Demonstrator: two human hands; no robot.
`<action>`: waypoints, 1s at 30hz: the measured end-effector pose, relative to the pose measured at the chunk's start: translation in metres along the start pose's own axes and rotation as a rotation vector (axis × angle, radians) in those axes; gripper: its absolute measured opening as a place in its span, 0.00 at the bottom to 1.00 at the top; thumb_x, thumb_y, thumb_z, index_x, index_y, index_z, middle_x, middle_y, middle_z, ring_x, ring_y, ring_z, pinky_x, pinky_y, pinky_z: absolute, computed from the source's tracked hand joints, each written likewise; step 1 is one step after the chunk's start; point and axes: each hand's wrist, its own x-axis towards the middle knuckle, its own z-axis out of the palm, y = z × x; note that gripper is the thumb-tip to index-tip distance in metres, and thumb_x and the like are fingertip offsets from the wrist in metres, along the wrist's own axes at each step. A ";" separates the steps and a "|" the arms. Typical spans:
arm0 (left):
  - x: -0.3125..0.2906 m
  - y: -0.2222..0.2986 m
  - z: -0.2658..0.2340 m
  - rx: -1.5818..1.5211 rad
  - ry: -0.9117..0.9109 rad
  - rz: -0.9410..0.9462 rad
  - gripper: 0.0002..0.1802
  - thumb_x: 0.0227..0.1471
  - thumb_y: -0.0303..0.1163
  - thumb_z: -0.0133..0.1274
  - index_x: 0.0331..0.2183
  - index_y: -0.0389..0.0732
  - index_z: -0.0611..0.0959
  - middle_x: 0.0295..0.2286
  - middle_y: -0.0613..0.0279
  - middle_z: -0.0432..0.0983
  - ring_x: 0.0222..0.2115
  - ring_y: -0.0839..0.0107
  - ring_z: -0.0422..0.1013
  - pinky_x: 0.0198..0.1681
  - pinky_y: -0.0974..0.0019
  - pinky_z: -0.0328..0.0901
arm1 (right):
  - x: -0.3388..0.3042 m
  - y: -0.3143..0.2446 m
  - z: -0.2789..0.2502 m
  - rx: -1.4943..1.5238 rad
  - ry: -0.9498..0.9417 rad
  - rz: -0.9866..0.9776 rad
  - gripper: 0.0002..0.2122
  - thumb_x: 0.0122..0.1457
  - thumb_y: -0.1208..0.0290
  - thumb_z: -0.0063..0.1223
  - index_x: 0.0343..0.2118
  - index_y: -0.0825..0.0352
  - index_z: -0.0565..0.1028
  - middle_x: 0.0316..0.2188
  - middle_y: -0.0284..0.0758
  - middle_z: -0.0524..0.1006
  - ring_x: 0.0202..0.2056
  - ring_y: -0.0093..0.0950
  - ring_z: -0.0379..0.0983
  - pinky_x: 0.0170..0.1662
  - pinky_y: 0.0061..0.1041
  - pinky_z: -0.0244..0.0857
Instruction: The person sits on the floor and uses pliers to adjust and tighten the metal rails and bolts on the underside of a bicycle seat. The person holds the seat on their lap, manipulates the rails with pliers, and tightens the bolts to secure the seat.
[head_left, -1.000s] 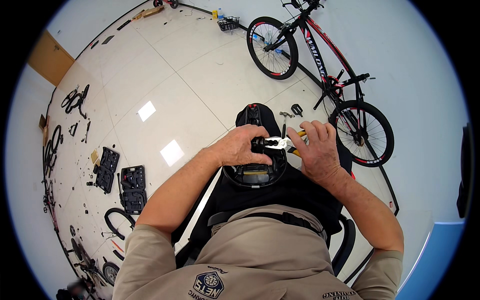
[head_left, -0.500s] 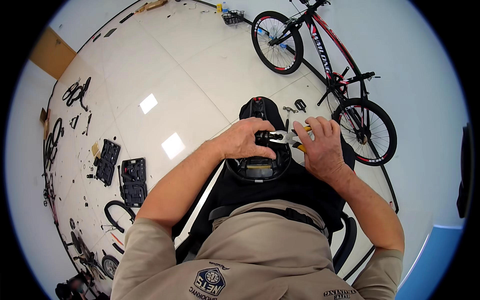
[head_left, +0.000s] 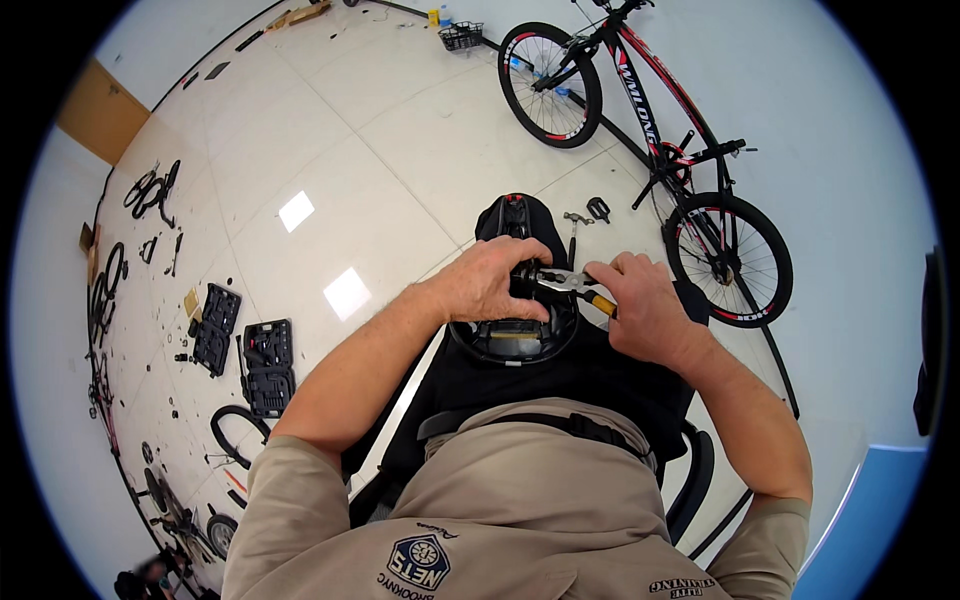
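Observation:
A black bicycle saddle (head_left: 512, 352) lies upside down on my lap, its narrow nose pointing away from me. My left hand (head_left: 485, 280) is wrapped round the dark clamp part under the saddle, fingers on its far side and thumb on the near side. In my right hand (head_left: 648, 312) is a pair of pliers (head_left: 568, 282) with silver jaws and yellow-and-black handles. The jaws point left and meet the clamp's right end. The exact spot they grip is too small to make out. My right fingers are closed round the handles.
A black-and-red bicycle (head_left: 640, 110) leans along the wall at right. Beyond my knees lie a hammer (head_left: 573, 235) and a pedal (head_left: 598, 210). Black tool cases (head_left: 268, 372) are open on the floor at left, near a loose tyre (head_left: 232, 432) and scattered bike parts.
My right hand has closed round the pliers' handles, which were spread apart before. The jaws have come together and tilted slightly. My left hand keeps its hold on the saddle clamp.

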 end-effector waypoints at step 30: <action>-0.026 -0.016 -0.022 -0.105 -0.042 -0.182 0.37 0.53 0.56 0.64 0.54 0.38 0.81 0.59 0.49 0.70 0.66 0.46 0.53 0.69 0.45 0.51 | -0.008 -0.055 0.080 1.106 0.270 0.702 0.16 0.52 0.73 0.62 0.39 0.74 0.69 0.29 0.36 0.72 0.30 0.25 0.68 0.36 0.29 0.68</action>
